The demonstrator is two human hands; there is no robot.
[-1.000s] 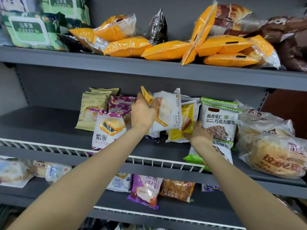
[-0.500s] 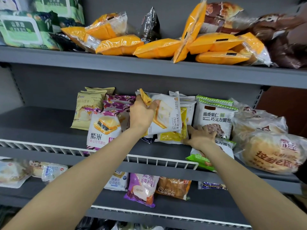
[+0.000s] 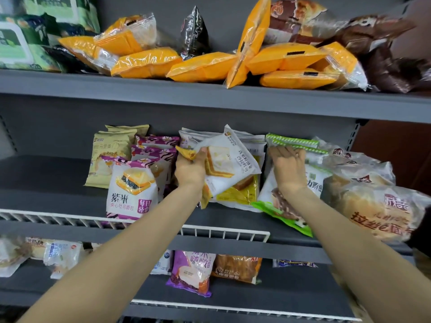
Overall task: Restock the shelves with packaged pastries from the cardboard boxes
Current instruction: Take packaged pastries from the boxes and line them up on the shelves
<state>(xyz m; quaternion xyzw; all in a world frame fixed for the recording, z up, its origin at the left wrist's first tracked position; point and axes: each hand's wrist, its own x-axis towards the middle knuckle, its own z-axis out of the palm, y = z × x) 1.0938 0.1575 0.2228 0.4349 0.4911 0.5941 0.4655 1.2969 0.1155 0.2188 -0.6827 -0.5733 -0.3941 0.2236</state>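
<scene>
1. Nearest the camera, two bare forearms reach up from the bottom corners toward the middle shelf (image 3: 70,199).
2. Below them, on the lower shelf (image 3: 279,290), lie a purple toast packet (image 3: 191,273), an orange-brown bread packet (image 3: 238,269) just beside it, and clear-wrapped buns (image 3: 60,255) off to the left.
3. Along the front of the middle shelf runs a white wire rail (image 3: 224,231).
4. Over that shelf, the left hand (image 3: 190,169) grips a white sandwich-toast packet (image 3: 229,164) held tilted, with fingers curled round its left edge, and a small orange packet (image 3: 186,153) pinched in the same grasp.
5. Behind the held packet, a yellow toast packet (image 3: 242,192) leans upright on the shelf.
6. To the right, the right hand (image 3: 289,166) rests against a green-and-white chocolate bread packet (image 3: 314,180), fingers bent over its striped top seam; whether they actually pinch it I cannot tell.
7. Left of the hands, a purple-rice toast packet (image 3: 130,190) stands at the front, with more purple packets (image 3: 156,148) and pale olive packets (image 3: 112,150) behind.
8. Far right, large clear bags of round bread (image 3: 377,206) are piled.
9. Farthest up, the top shelf (image 3: 210,94) carries orange pastry packets (image 3: 203,66), a black foil bag (image 3: 193,33), brown packets (image 3: 384,54) and green packs (image 3: 30,43).
</scene>
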